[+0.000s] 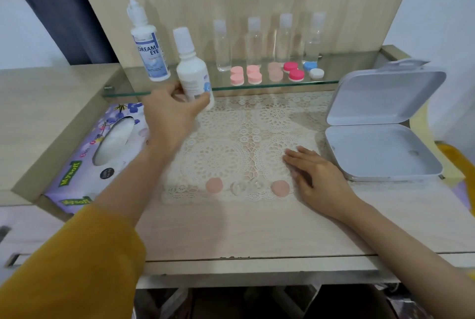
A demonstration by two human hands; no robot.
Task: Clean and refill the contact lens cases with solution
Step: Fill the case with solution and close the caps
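Note:
My left hand (pixel 171 110) grips a white solution bottle (pixel 193 69) with its cap on, upright, just in front of the glass shelf (pixel 334 67). An open clear lens case (pixel 248 187) lies on the lace mat (pixel 246 133), with one peach cap (pixel 214 185) to its left and another peach cap (pixel 280 188) to its right. My right hand (pixel 318 177) rests flat on the mat beside the right cap, fingers straight. A second bottle labelled Dream Eye (pixel 149 46) stands on the shelf.
Several closed lens cases, pink (pixel 237 76), red (pixel 294 71) and blue-white (pixel 313 69), sit on the shelf before several clear small bottles (pixel 254 41). An open white tin box (pixel 380 136) lies at the right. A tissue pack (pixel 102 149) lies at the left.

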